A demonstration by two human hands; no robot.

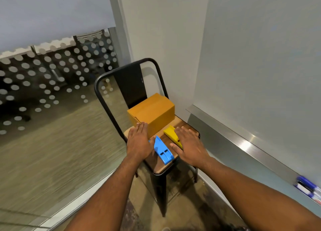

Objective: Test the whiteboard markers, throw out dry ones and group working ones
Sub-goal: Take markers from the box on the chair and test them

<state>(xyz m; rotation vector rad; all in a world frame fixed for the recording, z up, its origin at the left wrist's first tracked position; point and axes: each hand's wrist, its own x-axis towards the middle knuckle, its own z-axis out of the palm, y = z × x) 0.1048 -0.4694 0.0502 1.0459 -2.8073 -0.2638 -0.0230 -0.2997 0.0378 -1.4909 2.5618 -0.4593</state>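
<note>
On the far left is a glass wall (52, 78) with pale dots on it, and a striped floor (57, 140) shows below it. Next comes a black metal chair (102, 95) with a wooden seat. A brown cardboard box (152, 111) sits on the seat, close to the chair back.

The left hand (139, 142) lies flat over the left side of the seat. Its fingers (141, 127) are straight and spread, and the tips touch the front of the box. It holds nothing.

Just beside that hand is a blue plastic tray (163, 150), lying near the front edge of the seat. To its right is a yellow plastic tray (171, 133), partly under the right hand (188, 144). This hand is flat too, with straight fingers (180, 132) resting over the yellow tray. It grips nothing.

Further right is a whiteboard (264, 57) on the wall, with a shiny metal ledge (243, 142) along its bottom. The whiteboard markers (308, 190) lie in a small bunch on that ledge at the far right, well apart from both hands. They look blue and white, but they are blurry.
</note>
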